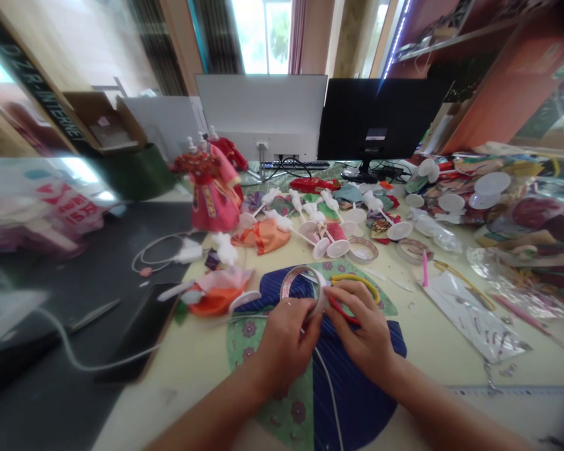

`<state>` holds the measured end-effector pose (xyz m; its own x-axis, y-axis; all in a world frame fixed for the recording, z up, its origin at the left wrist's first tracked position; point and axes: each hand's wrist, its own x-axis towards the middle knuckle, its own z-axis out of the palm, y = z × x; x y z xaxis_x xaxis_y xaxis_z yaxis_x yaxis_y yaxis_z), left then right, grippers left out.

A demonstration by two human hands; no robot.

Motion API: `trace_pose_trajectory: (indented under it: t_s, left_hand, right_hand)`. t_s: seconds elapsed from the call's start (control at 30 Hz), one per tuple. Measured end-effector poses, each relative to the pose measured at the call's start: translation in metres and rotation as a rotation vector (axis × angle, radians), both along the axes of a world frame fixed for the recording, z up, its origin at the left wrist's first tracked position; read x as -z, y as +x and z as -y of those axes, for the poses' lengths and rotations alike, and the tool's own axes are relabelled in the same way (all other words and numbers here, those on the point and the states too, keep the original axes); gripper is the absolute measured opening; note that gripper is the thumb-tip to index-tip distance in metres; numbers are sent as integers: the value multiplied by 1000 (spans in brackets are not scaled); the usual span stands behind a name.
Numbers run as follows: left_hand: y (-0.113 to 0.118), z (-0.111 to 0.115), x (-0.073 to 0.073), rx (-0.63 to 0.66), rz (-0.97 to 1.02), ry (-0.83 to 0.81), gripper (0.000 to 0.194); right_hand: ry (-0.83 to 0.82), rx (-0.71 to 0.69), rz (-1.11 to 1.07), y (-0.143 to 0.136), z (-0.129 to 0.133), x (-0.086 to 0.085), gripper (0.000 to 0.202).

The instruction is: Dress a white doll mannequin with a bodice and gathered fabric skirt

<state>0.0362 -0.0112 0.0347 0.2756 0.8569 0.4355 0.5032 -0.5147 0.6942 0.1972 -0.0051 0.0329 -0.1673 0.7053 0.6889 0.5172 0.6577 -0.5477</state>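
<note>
My left hand (289,335) is closed around a roll of tape (318,289), holding it upright on its edge. At the roll's right side, the fingertips of my right hand (364,326) are pinched against its edge; whether they have a strip of tape between them is too small to tell. Beneath both hands lies a round cloth mat of dark blue (371,401) and flowered green (247,344) sections. A tool with yellow and red handles (357,279) lies on it, partly hidden by my right hand. A white cord (329,382) runs over the mat below my hands.
Small doll stands with fabric dresses (263,237) lie behind the mat, with two more tape rolls (363,249). Dressed figures (211,194) stand at the back left, before two monitors (263,113). Bagged fabric (536,207) is piled right. A dark phone or tablet (138,341) lies left.
</note>
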Motion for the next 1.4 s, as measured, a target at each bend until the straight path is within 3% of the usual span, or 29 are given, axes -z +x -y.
trace_pose_trajectory:
  t_s: [0.47,0.83,1.4]
  left_hand:
    - [1,-2,6,-38,-136,174,12]
    - [1,-3,4,-5,-173,282,10]
    - [0,-3,5,-9,-209,239,12]
  right_hand:
    - [47,-24,-6,0,-2,-3,25]
    - [-46,-50,-75,1,-3,-5,15]
    - [-29,-77,-109,0,-4,-6,13]
